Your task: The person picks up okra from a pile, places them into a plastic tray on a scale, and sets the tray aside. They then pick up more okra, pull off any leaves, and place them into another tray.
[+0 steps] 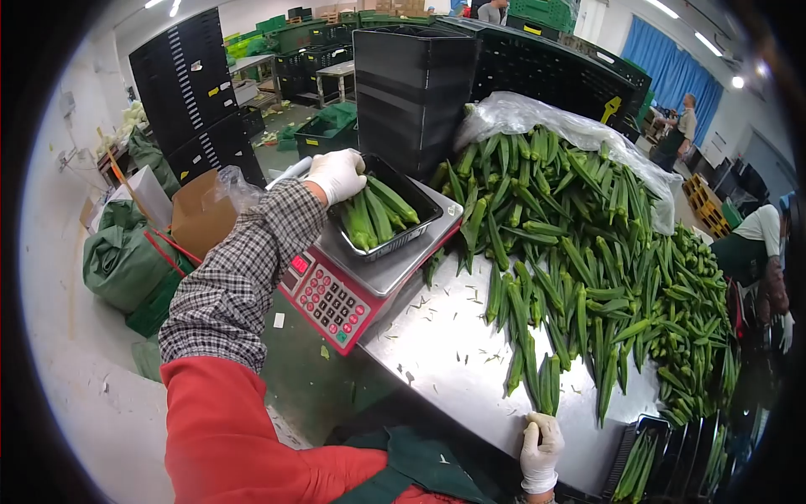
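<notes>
Although the left hand (337,176) covers one end of it, the black tray (403,240) can be inspected from where I stand: it rests on the pan of the red-edged scale (329,304), with several okra pods (379,220) inside. Directions are taken with twelve o'clock straight ahead of the worker.

The pods in the tray lie roughly side by side, their long axes running between eleven and five o'clock. From the left hand they extend towards four and five; that hand is much the nearer one, lying over the tray's ten o'clock end. Its gloved fingers are bent downward; whether they pinch a pod or merely rest there, I cannot make out.

The right hand (542,454), also gloved, is well apart from the tray, at five o'clock from it, by the near edge of the steel table (445,340). Its fingers are curled. A few loose pods (550,385) lie at twelve o'clock from it, tips pointing at the fingers; contact or grip cannot be confirmed.

From the tray, the large heap (588,252) of okra stands at three o'clock, a clear plastic sheet (537,113) across its far side. A second tray (622,447), holding pods, is at three o'clock from the right hand. Tall black crates (411,97) stand just beyond the scale, towards one o'clock. Farther out, a green sack (126,260) sits at nine and a co-worker (760,239) at three.
</notes>
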`<act>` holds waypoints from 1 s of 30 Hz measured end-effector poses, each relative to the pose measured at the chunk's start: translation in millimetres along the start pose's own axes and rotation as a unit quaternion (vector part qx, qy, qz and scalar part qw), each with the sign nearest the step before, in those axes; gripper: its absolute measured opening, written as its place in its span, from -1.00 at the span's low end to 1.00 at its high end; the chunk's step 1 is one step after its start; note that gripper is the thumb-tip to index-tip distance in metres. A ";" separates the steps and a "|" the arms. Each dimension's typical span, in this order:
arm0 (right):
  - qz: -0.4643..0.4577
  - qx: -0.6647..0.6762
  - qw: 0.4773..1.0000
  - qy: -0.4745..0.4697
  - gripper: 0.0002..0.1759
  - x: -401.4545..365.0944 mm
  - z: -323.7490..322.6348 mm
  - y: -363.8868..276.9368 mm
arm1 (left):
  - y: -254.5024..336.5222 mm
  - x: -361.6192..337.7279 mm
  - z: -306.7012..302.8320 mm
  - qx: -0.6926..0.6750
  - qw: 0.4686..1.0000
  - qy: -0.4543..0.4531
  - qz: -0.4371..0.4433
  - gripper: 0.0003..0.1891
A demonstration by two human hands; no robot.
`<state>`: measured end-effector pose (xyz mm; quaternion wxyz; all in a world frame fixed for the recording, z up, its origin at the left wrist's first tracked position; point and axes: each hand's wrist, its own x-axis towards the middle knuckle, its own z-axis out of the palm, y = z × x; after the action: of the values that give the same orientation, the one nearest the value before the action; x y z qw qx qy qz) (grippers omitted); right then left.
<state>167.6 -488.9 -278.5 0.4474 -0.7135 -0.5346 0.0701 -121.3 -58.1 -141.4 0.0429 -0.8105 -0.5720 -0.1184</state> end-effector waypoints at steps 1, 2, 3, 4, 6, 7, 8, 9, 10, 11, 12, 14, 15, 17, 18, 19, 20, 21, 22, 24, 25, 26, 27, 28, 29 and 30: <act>0.010 0.007 1.000 0.001 -0.84 0.0 0.5 -0.9 | 5.7 -2.2 -10.9 0.036 0.999 -0.029 0.002 -0.71; 0.019 0.014 1.000 0.000 -0.84 0.1 0.6 -2.0 | 8.7 -4.5 -15.6 0.072 0.996 -0.059 0.002 -0.71; 0.028 0.022 0.999 -0.003 -0.84 0.3 0.5 -2.8 | 5.7 -10.2 -12.4 0.096 0.994 0.008 0.043 -0.70; 0.025 0.021 0.999 -0.003 -0.84 0.7 0.7 -3.1 | 2.8 -11.1 -14.0 0.065 0.996 0.033 0.046 -0.70; 0.018 0.021 1.000 -0.001 -0.84 1.4 0.4 -3.2 | -0.2 -11.7 -23.5 0.001 0.995 0.083 0.053 -0.69; 0.020 0.020 1.000 -0.003 -0.84 1.6 -0.4 -3.7 | -0.9 -16.5 -30.2 -0.121 0.990 0.056 0.048 -0.64; 0.022 0.020 1.000 -0.005 -0.84 2.0 -1.0 -4.7 | 0.4 -23.3 -38.3 -0.206 0.975 -0.024 0.081 -0.67; 0.024 0.021 0.999 -0.007 -0.84 1.9 -0.7 -5.5 | 3.4 -34.8 -50.4 -0.289 0.945 -0.104 0.113 -0.69; 0.013 0.015 1.000 -0.009 -0.83 2.2 -0.5 -2.2 | 5.8 -44.8 -59.5 -0.366 0.902 -0.183 0.141 -0.69; 0.003 0.010 1.000 -0.010 -0.82 2.6 -0.8 4.5 | 8.2 -51.1 -63.1 -0.339 0.889 -0.222 0.215 -0.68; -0.004 0.002 1.000 -0.010 -0.81 0.6 -0.4 8.6 | 11.7 -54.7 -61.5 -0.290 0.897 -0.231 0.241 -0.70; -0.018 -0.002 1.000 0.002 -0.84 1.8 0.2 6.1 | 18.0 -58.4 -54.7 -0.239 0.891 -0.244 0.300 -0.72; -0.015 0.003 1.000 0.002 -0.85 1.2 -0.1 6.0 | 20.3 -61.4 -54.1 -0.263 0.893 -0.207 0.300 -0.76; -0.022 -0.006 1.000 0.009 -0.87 1.4 -1.3 5.1 | 24.8 -63.4 -47.2 -0.241 0.912 -0.103 0.316 -0.77; -0.037 -0.015 0.999 0.011 -0.88 2.5 -1.6 4.4 | 27.0 -66.9 -42.6 -0.219 0.923 -0.066 0.311 -0.79; -0.033 -0.013 0.999 0.013 -0.88 2.5 -1.2 4.4 | 30.2 -71.0 -39.2 -0.216 0.924 -0.037 0.314 -0.80; -0.032 -0.008 0.999 0.014 -0.87 2.6 -1.0 4.7 | 31.0 -72.0 -37.6 -0.231 0.924 -0.059 0.300 -0.81; -0.033 -0.004 0.999 0.014 -0.87 2.4 -1.2 5.5 | 31.0 -72.0 -41.0 -0.236 0.920 -0.088 0.302 -0.82; -0.029 0.005 1.000 0.010 -0.87 2.9 -2.7 5.2 | 30.5 -72.0 -45.2 -0.238 0.916 -0.115 0.302 -0.83; -0.026 0.028 0.999 0.000 -0.86 4.7 -4.4 4.8 | 30.8 -71.7 -49.3 -0.268 0.903 -0.161 0.294 -0.81; -0.032 0.030 0.999 0.002 -0.84 5.3 -5.1 6.2 | 28.7 -70.2 -45.5 -0.259 0.901 -0.175 0.300 -0.83; -0.031 0.029 0.999 0.009 -0.84 6.1 -7.1 5.6 | 32.0 -70.9 -43.0 -0.283 0.899 -0.163 0.293 -0.84; -0.033 0.029 0.999 0.016 -0.84 8.0 -8.7 4.3 | 35.2 -71.8 -41.7 -0.306 0.896 -0.150 0.284 -0.85; -0.035 0.030 0.999 0.022 -0.83 10.0 -9.7 3.5 | 36.6 -71.9 -40.3 -0.327 0.894 -0.136 0.273 -0.86; -0.042 0.020 0.999 0.022 -0.82 11.5 -11.3 4.2 | 36.2 -70.8 -36.6 -0.294 0.905 -0.047 0.304 -0.88; -0.043 0.018 0.999 0.025 -0.82 12.2 -11.8 4.5 | 37.9 -69.0 -32.6 -0.263 0.913 0.007 0.312 -0.88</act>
<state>182.7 -485.6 -270.2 0.4762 -0.6833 -0.5518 0.0426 -112.3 -141.0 -124.0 -0.1333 -0.9289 -0.2381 -0.2505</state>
